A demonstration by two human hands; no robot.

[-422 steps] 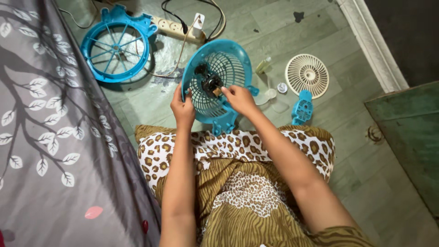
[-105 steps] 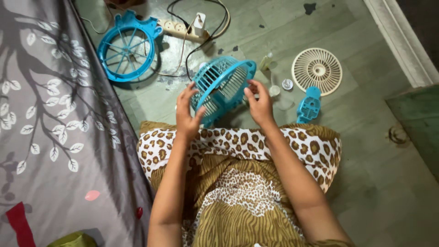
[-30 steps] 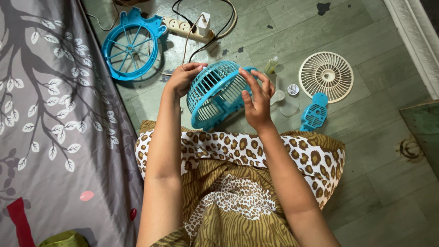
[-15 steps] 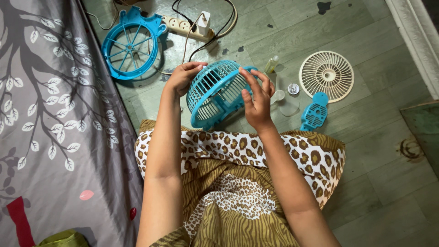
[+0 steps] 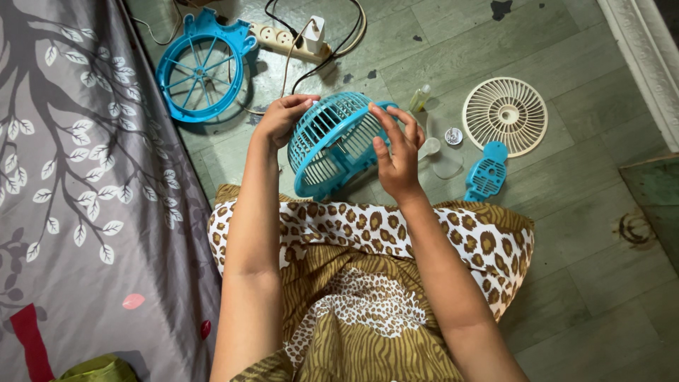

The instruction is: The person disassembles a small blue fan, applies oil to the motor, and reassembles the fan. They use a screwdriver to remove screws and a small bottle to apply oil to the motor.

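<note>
Seemingly turning the blue fan cage [image 5: 332, 145] held tilted above the floor [image 5: 566, 233], the left hand [image 5: 281, 119] clamps its upper rim while the right hand [image 5: 396, 152], fingers spread, rests against its side; steadying that rim helps.

Place: a home, floor level, by the look of it.
Floor: worn green planks [image 5: 566, 233] with chipped dark spots.
Bedding: grey sheet [image 5: 78, 191] printed with a tree and pale leaves, right alongside.
Power: white extension strip [image 5: 286, 41] with a charger plugged in.
Edge: pale moulded trim [image 5: 640, 56] running along the floor.
</note>
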